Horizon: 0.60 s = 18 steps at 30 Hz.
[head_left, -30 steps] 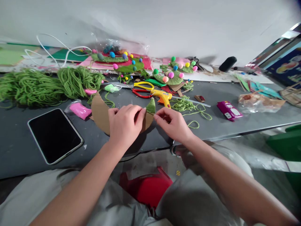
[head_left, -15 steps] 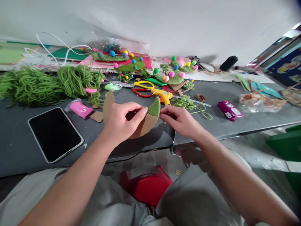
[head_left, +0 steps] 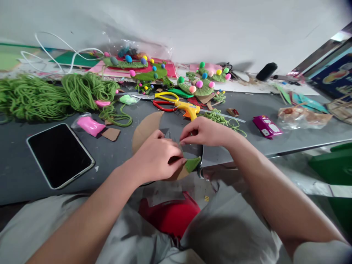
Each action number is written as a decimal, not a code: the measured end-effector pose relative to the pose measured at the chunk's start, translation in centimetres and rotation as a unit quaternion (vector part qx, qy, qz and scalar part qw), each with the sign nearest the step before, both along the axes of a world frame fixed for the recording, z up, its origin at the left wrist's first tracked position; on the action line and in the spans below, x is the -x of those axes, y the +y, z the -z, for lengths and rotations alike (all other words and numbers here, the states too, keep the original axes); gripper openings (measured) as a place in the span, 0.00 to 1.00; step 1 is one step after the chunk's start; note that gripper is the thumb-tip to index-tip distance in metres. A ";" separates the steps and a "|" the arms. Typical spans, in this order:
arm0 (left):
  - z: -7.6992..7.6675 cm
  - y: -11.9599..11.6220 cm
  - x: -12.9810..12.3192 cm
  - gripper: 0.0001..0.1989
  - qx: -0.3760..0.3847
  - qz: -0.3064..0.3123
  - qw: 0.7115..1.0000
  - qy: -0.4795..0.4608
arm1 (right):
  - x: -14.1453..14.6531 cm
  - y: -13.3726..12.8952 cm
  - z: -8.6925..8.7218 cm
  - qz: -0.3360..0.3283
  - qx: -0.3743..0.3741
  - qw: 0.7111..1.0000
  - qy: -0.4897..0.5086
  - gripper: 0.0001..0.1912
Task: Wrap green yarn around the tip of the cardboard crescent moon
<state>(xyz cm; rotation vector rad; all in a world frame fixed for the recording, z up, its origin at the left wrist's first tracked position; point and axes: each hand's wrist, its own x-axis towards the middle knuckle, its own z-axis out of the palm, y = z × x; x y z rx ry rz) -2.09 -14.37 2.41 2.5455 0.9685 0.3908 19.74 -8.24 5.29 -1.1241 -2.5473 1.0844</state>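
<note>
My left hand [head_left: 158, 157] is closed on a curved, crescent-shaped piece of cardboard [head_left: 145, 130] and covers its middle. The cardboard's lower right tip is wrapped in green yarn [head_left: 193, 164]. Above that tip, my right hand [head_left: 205, 132] pinches thumb and fingers together on what looks like a thin strand of the yarn, mostly hidden by the fingers. Just beyond my right hand lie a yellow glue gun [head_left: 188, 109] and scissors with yellow and red handles [head_left: 166, 97].
Bundles of green yarn [head_left: 33, 97] and a tablet [head_left: 60, 156] lie at left, near a pink packet [head_left: 90, 124]. Green pieces with coloured pompoms [head_left: 202, 88] sit along the back. A purple packet [head_left: 267, 126] is at right. A red stool [head_left: 170, 216] stands below the table edge.
The cardboard has turned, its yarn-wrapped tip swinging down and to the right. My right hand has moved slightly left and up, from beside the tip to above it.
</note>
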 end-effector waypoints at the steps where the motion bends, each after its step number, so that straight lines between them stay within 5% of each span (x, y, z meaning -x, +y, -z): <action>1: 0.1 0.0 -0.2 0.14 -0.008 -0.004 1.000 0.021 | 0.3 -0.2 -0.3 -0.002 -0.019 1.000 -0.019 0.08; 9: 0.1 0.0 -0.1 0.18 -0.042 -0.064 0.995 0.071 | 1.8 -2.9 -2.6 0.058 -0.107 0.990 -0.077 0.07; 18: 0.1 0.7 0.1 0.15 -0.049 -0.146 0.985 0.073 | 2.4 -3.9 -2.8 0.074 -0.142 0.986 -0.040 0.08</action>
